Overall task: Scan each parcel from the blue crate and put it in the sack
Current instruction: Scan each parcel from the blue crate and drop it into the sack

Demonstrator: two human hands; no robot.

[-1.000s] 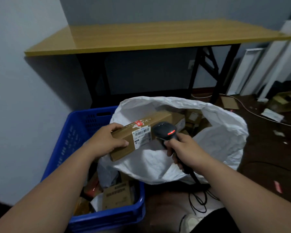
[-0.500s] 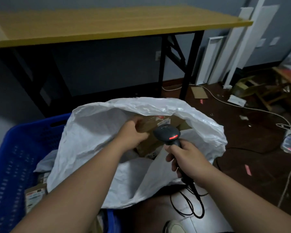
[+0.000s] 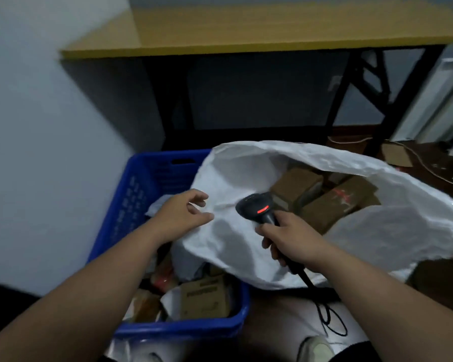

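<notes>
A white sack (image 3: 246, 231) gapes open in front of me, with several brown cardboard parcels (image 3: 332, 202) lying inside. The blue crate (image 3: 152, 176) stands to its left and holds more brown parcels (image 3: 204, 299) and some white wrapping. My left hand (image 3: 183, 212) hovers empty, fingers apart, over the sack's left rim beside the crate. My right hand (image 3: 285, 233) grips the handle of a black barcode scanner (image 3: 256, 206), whose red light glows; its head points over the sack mouth.
A yellow-topped table (image 3: 272, 30) on black legs stands behind the sack. A pale wall runs on the left. The scanner's black cable (image 3: 327, 314) loops on the floor near my shoe. White panels lean at the far right, and cardboard scraps lie on the dark floor.
My left hand has left the brown parcel in the sack and drawn back out to the left, empty now. The view has swung back left towards the crate. The scanner hand has stayed put.
</notes>
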